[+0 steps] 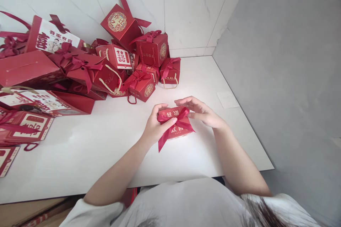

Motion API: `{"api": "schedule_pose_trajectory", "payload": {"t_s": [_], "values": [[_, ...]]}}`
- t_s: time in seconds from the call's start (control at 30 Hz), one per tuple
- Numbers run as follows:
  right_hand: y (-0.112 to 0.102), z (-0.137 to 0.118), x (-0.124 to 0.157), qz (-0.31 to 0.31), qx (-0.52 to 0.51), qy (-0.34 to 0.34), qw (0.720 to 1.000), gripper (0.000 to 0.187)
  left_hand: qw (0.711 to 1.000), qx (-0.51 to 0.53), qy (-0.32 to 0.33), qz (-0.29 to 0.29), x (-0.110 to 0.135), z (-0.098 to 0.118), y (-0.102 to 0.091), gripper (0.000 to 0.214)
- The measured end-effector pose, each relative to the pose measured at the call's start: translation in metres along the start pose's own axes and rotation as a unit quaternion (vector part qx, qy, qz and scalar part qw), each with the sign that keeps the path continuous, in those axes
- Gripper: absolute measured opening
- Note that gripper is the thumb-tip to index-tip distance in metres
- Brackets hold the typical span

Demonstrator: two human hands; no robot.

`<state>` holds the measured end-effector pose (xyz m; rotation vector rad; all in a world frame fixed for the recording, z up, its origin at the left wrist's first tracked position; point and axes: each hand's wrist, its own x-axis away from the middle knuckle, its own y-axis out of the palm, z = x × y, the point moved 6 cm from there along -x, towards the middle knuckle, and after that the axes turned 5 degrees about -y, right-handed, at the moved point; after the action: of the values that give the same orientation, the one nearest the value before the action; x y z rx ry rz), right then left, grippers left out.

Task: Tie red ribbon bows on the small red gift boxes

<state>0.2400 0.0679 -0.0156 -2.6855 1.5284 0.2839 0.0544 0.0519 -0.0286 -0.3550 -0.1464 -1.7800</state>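
A small red gift box [181,131] with a ribbon bow [178,119] on its top sits on the white table in front of me. My left hand [159,125] grips the box's left side, with the thumb pressed on the bow and the other fingers partly hidden behind the box. Curved around the far right corner is my right hand [201,111], its fingers apart and the thumb near the bow's right loop. Whether its fingertips touch the box I cannot tell.
A heap of red gift boxes [90,69] with ribbons and cord handles fills the table's left and back. A pale square sheet [227,100] lies near the right edge of the white table [112,152]. Tiled wall [191,10] stands behind, grey wall [287,71] at right.
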Motion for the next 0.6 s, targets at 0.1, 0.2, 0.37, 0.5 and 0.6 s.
{"api": "schedule_pose_trajectory", "payload": {"t_s": [0.1,0.2,0.37,0.5,0.6], "values": [[0.001,0.002,-0.001,0.012,0.006,-0.002,1.000,0.027,0.998,0.043,-0.030,-0.029,-0.004,-0.004,0.001,0.064],[0.002,0.001,-0.002,0.015,0.020,-0.011,1.000,0.025,0.996,0.066,-0.050,-0.042,-0.006,-0.007,0.003,0.064],[0.008,0.003,-0.006,0.039,0.027,-0.021,0.999,0.020,0.995,0.070,-0.043,-0.064,-0.009,-0.007,0.004,0.055],[0.006,0.020,-0.012,0.146,-0.021,0.010,0.989,0.013,0.993,0.041,-0.035,-0.100,-0.009,-0.004,0.004,0.046],[0.008,0.032,-0.015,0.194,-0.060,0.036,0.979,0.013,0.992,0.035,-0.032,-0.116,-0.009,-0.002,0.004,0.043]]}}
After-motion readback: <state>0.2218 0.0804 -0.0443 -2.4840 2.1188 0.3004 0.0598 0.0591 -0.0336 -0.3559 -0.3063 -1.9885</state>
